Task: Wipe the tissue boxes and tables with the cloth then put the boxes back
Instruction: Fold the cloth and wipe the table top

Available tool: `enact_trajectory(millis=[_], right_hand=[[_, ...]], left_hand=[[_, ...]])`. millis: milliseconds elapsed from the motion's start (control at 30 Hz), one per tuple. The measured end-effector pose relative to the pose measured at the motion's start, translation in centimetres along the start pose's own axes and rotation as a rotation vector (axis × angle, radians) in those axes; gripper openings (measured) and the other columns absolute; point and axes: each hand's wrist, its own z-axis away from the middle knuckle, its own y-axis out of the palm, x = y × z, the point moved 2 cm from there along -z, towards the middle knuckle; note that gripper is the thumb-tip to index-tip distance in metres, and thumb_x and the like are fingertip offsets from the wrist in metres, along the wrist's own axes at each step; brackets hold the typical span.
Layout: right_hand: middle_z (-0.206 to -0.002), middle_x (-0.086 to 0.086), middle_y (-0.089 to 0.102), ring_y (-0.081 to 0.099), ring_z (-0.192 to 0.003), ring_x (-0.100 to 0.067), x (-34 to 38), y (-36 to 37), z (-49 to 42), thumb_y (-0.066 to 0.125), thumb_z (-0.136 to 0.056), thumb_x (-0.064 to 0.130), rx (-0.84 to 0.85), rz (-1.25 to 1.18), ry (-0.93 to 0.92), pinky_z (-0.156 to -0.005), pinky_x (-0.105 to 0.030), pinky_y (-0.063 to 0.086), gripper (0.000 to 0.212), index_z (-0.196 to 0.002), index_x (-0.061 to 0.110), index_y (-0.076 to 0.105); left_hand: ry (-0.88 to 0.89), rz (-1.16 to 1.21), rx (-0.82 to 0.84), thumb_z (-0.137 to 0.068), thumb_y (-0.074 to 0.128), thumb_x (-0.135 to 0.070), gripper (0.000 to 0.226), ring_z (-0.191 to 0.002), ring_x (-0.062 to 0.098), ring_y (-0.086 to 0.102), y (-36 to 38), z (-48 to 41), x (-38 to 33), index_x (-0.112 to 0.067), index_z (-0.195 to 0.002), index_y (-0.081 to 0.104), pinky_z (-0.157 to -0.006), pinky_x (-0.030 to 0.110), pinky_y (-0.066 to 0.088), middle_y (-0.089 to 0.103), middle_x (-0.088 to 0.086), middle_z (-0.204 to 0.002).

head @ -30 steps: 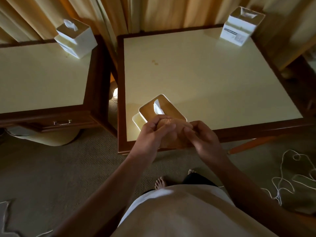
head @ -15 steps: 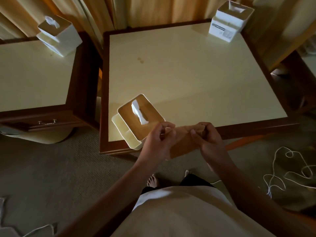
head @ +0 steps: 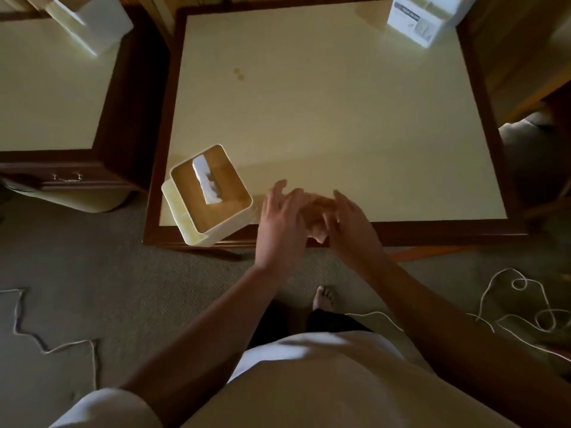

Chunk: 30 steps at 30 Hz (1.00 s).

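Now I gather the cloth (head: 318, 211) between my left hand (head: 278, 223), fingers (head: 279, 187) spread, and right hand (head: 353, 225), its grip I cannot tell, likely readying it to wipe the tissue box (head: 213, 196) beside them.

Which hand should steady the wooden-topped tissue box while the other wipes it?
Left, likely. The left hand is nearest the tissue box at the table corner; the right hand lies beyond the cloth, farther away.

Dim light falls on grey-brown carpet (head: 92, 273), where white cord (head: 45, 352) lies in loose loops.
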Motion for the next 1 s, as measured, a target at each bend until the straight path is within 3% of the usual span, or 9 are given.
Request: enact_trajectory(millis=[67,133,200,300,367,433,633,900,1000], right_hand=[[-0.173,-0.016,0.009,0.005,-0.160,-0.032,-1.8,1.2,0.2,0.028,-0.111,0.036,0.118,0.279,0.020,-0.129,-0.051,0.008,0.065,-0.165,0.007,0.007],[-0.173,-0.011,-0.014,-0.017,-0.159,-0.029,-3.4,2.0,1.0,0.017,-0.110,0.043,0.182,0.478,0.012,-0.128,-0.054,-0.004,0.069,-0.164,0.010,-0.009],[-0.170,-0.007,-0.025,-0.026,-0.156,-0.027,-4.6,2.6,1.7,0.009,-0.108,0.047,0.212,0.562,-0.014,-0.128,-0.055,-0.007,0.070,-0.162,0.012,-0.018],[-0.171,-0.006,-0.022,-0.023,-0.157,-0.026,-5.8,3.0,1.8,0.006,-0.107,0.050,0.154,0.583,-0.053,-0.128,-0.056,-0.005,0.071,-0.163,0.012,-0.016],[-0.173,-0.008,-0.014,-0.016,-0.159,-0.027,-6.3,3.3,1.9,0.010,-0.108,0.051,0.127,0.581,-0.076,-0.128,-0.057,-0.001,0.072,-0.164,0.010,-0.008],[-0.174,-0.008,-0.009,-0.011,-0.160,-0.028,-6.5,3.5,2.0,0.013,-0.108,0.050,0.107,0.589,-0.091,-0.128,-0.058,0.002,0.072,-0.165,0.009,-0.002],[-0.173,-0.008,-0.011,-0.012,-0.160,-0.029,-6.1,3.5,1.9,0.013,-0.108,0.050,0.106,0.596,-0.083,-0.128,-0.059,0.001,0.072,-0.165,0.009,-0.004],[-0.174,-0.010,-0.003,-0.009,-0.160,-0.027,-5.6,3.5,1.3,0.017,-0.105,0.044,0.080,0.559,-0.115,-0.128,-0.060,0.001,0.072,-0.165,0.006,0.004],[-0.173,-0.012,-0.001,-0.007,-0.160,-0.028,-5.7,3.4,0.9,0.017,-0.105,0.044,0.083,0.572,-0.129,-0.127,-0.060,0.003,0.072,-0.164,0.004,0.008]], left_hand=[[0.112,-0.090,0.157,-0.104,0.051,-0.002,0.050,-0.157,0.037,0.025,2.5,0.1,0.3,-0.013,-0.152,0.050,-0.125,0.051,0.033,0.028,0.017,-0.168],[0.126,-0.183,0.350,-0.107,0.047,-0.010,0.063,-0.163,0.035,0.000,5.2,0.0,0.7,-0.018,-0.166,0.027,-0.131,0.055,0.008,0.008,0.017,-0.175],[0.081,-0.192,0.473,-0.111,0.037,-0.023,0.067,-0.161,0.029,-0.017,6.9,-0.3,1.5,-0.025,-0.170,0.005,-0.131,0.054,-0.004,-0.007,0.011,-0.176],[-0.009,-0.097,0.499,-0.113,0.022,-0.034,0.063,-0.159,0.022,-0.024,7.6,0.0,2.8,-0.025,-0.165,-0.014,-0.129,0.050,-0.013,-0.008,0.007,-0.177],[-0.058,-0.065,0.488,-0.111,0.017,-0.041,0.066,-0.160,0.021,-0.021,7.2,1.3,3.5,-0.017,-0.165,-0.012,-0.129,0.044,-0.017,-0.006,0.008,-0.177],[-0.053,-0.150,0.487,-0.109,0.012,-0.046,0.064,-0.160,0.020,-0.023,6.8,2.2,4.0,-0.024,-0.164,-0.012,-0.127,0.041,-0.020,-0.008,0.004,-0.177],[-0.160,-0.277,0.571,-0.114,0.016,-0.032,0.060,-0.160,0.021,-0.021,7.5,-4.5,2.7,-0.020,-0.167,-0.009,-0.126,0.043,-0.018,-0.015,0.000,-0.176],[0.011,-0.194,0.504,-0.108,0.017,-0.035,0.063,-0.162,0.016,-0.013,6.6,0.6,3.0,-0.018,-0.168,0.010,-0.116,0.024,-0.031,0.003,0.000,-0.177],[-0.021,-0.201,0.522,-0.112,0.026,-0.027,0.061,-0.161,0.017,-0.016,6.8,-1.1,2.9,-0.015,-0.168,0.004,-0.122,0.030,-0.023,-0.001,0.001,-0.177]])
